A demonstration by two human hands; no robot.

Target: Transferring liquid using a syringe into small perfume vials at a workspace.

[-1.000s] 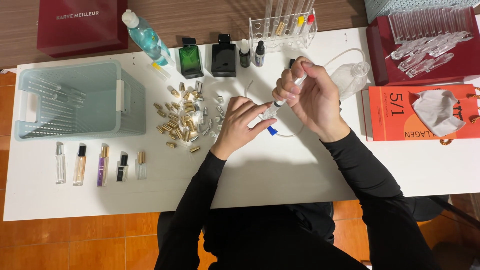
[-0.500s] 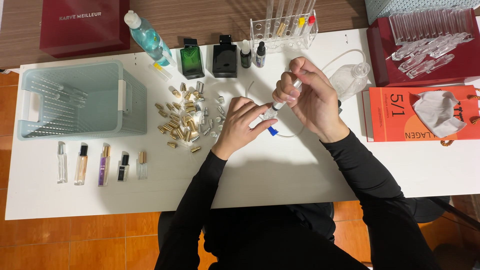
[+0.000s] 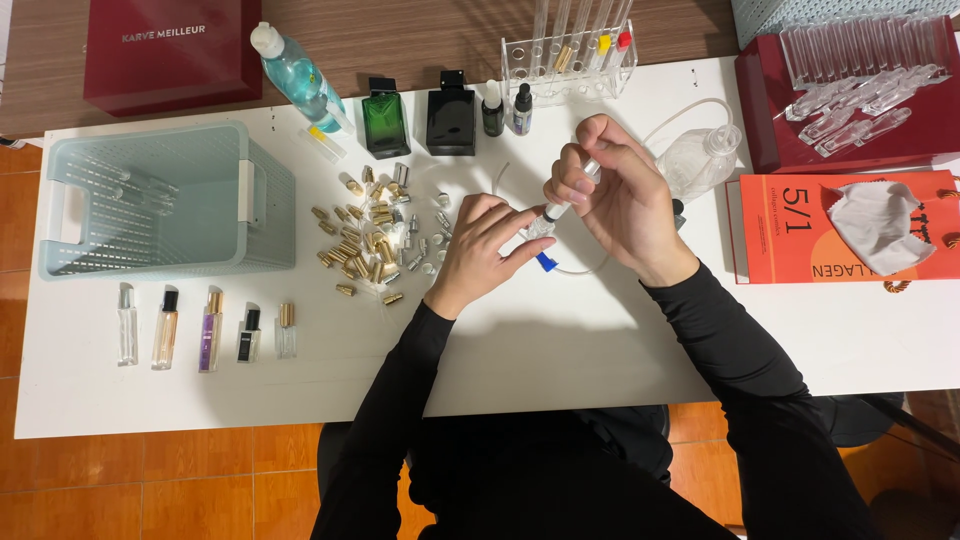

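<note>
Head view, your right hand is gripping a syringe, your left hand is pinching a small clear vial beneath it, beside scattered gold caps.

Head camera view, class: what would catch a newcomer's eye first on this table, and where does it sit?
At the centre, the right hand holds a slim syringe-like tube angled down to a small clear vial with a blue part, pinched by the left hand. Just left lies a scatter of gold and silver caps, beside a pale green basket. A red box of clear tubes fills the far right corner.
</note>
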